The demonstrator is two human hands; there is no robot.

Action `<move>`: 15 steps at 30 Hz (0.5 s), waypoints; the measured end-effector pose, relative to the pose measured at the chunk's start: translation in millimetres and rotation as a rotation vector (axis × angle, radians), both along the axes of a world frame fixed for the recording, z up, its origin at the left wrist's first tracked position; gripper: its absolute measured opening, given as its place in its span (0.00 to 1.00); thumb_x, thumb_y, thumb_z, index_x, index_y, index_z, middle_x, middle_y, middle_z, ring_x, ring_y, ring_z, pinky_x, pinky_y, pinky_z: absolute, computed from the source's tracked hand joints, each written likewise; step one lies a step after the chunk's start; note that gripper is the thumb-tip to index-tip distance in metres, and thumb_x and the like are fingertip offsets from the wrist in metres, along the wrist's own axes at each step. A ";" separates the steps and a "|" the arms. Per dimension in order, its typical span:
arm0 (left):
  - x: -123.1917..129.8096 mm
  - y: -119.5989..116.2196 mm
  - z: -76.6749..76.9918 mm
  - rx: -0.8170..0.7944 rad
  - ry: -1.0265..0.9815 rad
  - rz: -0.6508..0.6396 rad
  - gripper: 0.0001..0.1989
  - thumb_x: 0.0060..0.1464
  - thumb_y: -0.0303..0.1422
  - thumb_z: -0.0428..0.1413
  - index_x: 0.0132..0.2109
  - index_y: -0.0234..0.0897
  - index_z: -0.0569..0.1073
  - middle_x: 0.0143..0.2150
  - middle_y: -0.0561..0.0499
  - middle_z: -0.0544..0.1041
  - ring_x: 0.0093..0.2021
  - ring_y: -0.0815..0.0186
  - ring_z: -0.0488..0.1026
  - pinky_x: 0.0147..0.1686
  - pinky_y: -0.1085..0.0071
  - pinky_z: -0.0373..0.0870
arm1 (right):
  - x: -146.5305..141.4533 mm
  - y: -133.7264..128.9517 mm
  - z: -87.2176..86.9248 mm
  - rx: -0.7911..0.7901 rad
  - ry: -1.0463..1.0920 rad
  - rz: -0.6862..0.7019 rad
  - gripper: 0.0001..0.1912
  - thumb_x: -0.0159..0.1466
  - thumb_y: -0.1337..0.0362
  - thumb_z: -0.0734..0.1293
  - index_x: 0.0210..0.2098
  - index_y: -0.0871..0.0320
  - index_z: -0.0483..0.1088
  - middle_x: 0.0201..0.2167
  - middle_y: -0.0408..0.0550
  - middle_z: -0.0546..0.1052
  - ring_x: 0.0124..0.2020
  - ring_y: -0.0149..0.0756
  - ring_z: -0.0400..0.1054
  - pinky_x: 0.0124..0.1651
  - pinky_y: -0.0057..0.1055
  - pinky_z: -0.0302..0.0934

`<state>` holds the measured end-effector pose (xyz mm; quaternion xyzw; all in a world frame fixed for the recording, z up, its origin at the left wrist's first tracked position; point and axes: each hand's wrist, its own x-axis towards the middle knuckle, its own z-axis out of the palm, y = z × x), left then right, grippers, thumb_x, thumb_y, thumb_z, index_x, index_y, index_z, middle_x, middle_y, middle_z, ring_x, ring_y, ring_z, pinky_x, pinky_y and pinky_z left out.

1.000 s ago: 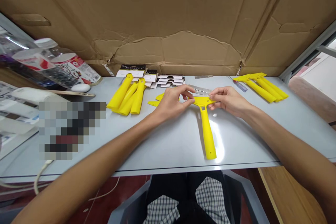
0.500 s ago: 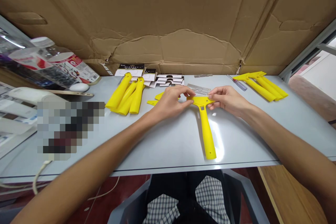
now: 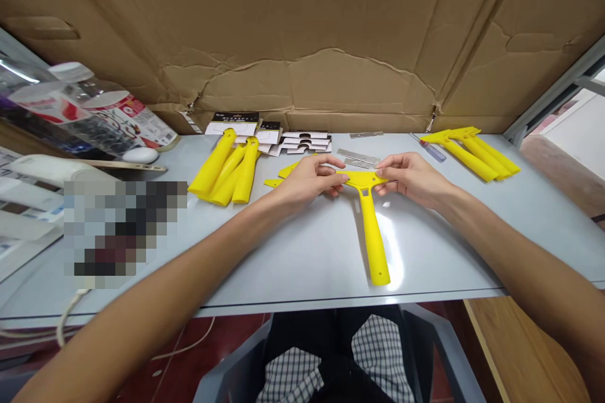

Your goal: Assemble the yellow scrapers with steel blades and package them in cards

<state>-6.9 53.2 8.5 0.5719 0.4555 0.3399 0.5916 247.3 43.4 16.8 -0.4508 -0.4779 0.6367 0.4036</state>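
Observation:
A yellow T-shaped scraper handle lies over the table with its grip toward me. My left hand pinches the left end of its wide head between thumb and fingers. At the head's right end, my right hand is closed on it, fingertips partly hidden. Just beyond the head lie thin metal blades, apart from my fingers. Flat yellow pieces rest beside my left hand, partly covered by it.
Several yellow handles lie at the left, before stacked printed cards. More yellow T-shaped handles and a screwdriver are at the right. Plastic bottles and a white mouse occupy the far left. Cardboard stands behind.
My left fingers have shifted slightly down and left at the head's end, with the thumb now lying along it. The right hand keeps its hold, and the handle stays nearly in place.

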 end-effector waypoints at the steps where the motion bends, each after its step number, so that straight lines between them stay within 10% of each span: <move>1: 0.6 -0.6 0.7 -0.006 -0.001 0.005 0.14 0.58 0.28 0.69 0.49 0.35 0.76 0.33 0.48 0.83 0.33 0.64 0.81 0.39 0.64 0.80 | 0.0 0.1 -0.1 -0.002 0.000 0.000 0.10 0.55 0.71 0.81 0.32 0.63 0.78 0.31 0.57 0.84 0.27 0.38 0.81 0.33 0.28 0.79; 15: 3.5 -2.2 -2.3 -0.047 -0.053 0.050 0.12 0.56 0.27 0.68 0.45 0.38 0.76 0.32 0.47 0.84 0.31 0.65 0.81 0.35 0.64 0.80 | -1.0 -1.3 -0.4 -0.008 -0.013 0.007 0.13 0.54 0.69 0.83 0.32 0.63 0.77 0.31 0.58 0.84 0.27 0.38 0.81 0.33 0.30 0.79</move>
